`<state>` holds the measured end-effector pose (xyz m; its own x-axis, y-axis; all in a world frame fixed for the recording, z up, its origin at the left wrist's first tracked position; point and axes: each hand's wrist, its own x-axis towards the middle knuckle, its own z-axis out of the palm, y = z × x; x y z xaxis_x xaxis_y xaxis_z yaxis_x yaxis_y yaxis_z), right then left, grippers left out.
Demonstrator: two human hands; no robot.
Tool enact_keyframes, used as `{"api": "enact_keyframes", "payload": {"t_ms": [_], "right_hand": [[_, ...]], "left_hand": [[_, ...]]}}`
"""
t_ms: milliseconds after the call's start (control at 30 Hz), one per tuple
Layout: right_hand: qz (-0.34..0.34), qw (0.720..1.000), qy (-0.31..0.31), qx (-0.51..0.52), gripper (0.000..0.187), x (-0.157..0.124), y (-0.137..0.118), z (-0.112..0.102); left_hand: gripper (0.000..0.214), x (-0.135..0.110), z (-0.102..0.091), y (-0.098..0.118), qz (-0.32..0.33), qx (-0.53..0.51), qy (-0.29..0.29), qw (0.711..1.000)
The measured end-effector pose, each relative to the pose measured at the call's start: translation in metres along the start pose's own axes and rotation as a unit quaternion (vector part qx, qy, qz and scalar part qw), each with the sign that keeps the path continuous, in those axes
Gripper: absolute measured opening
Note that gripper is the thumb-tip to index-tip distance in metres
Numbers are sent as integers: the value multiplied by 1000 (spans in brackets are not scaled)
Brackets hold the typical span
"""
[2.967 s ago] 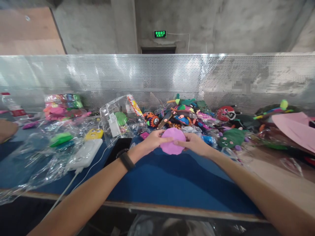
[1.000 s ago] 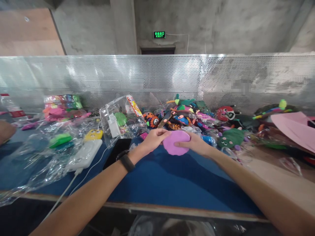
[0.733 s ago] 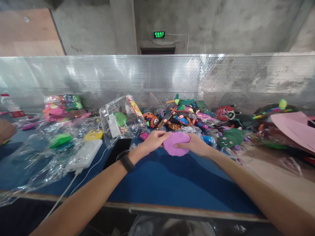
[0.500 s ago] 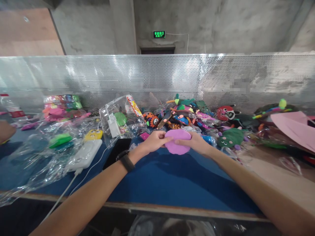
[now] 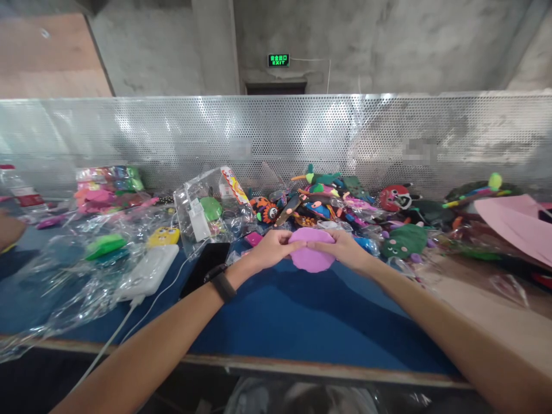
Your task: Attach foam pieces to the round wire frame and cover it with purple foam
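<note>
A flat, roundish purple sheet of soft clay-like material is held up over the blue tabletop. My left hand pinches its left side, thumb lying on the front face. From the right, my right hand grips it the same way, its thumb pointing inward so both thumb tips nearly meet near the middle. The fingers behind the sheet are hidden. Left of my left wrist lies a black phone. A small pink piece sits just behind my left hand.
Colourful clay figures are heaped along the perforated metal panel. To the left are a white power bank with a cable, plastic wrapping, a yellow piece and a bottle. Another person's hand shows at the left edge.
My right thumb has shifted slightly up and inward toward my left thumb, and the purple sheet has moved a little to the right. Both hands keep their hold.
</note>
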<state>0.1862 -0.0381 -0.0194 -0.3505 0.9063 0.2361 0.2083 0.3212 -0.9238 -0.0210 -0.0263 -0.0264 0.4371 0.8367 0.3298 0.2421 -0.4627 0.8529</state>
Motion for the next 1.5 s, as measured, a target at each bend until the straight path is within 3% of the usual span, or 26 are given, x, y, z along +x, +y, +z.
{"api": "enact_keyframes", "payload": {"t_ms": [133,333,467,633,900,1100,1500], "right_hand": [[-6,1000,7,-12,44,1,2,-1],[-49,996,-8,-72,37,1,2,-1],[-54,995,20,-84,40,0,-1,-1],[-38,998,-1,-58,41,0,-1,0],[-75,995,-10,-64,36,0,2,3],[-103,989,-6,-110,37,-4,-3,6],[-158,966,75,-190,35,-4,-3,10]], "left_hand": [[36,2,2,-2,-7,-73,4,997],[36,2,2,-1,1,-78,21,997],[34,3,2,0,-2,-113,56,992],[27,4,0,-1,33,-64,102,992],[29,0,-1,5,101,36,90,990],[31,-3,0,10,100,84,87,988],[33,-3,2,11,85,49,39,994]]}}
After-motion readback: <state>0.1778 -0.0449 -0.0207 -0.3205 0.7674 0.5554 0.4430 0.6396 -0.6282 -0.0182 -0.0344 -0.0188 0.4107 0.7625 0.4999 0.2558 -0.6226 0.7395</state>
